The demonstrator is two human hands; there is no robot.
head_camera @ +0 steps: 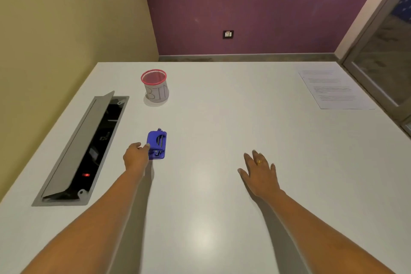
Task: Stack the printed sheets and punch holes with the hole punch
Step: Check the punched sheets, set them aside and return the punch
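Small blue plastic hole punch [156,145] — seemingly being readied for use.
Its side is being touched by the left hand [136,158], fingers curled, grip untellable — the right hand [260,171] is being held spread, empty.

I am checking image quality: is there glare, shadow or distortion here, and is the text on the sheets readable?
Head view: soft glare on the table; soft shadows beside the left hand and right hand; wide-angle lens splays the walls; text on the printed sheets is too blurred to read.

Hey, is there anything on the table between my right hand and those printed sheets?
Nothing visible. Only bare table lies between the right hand and the printed sheets at the far right corner. The hole punch and the bin sit off to the left.
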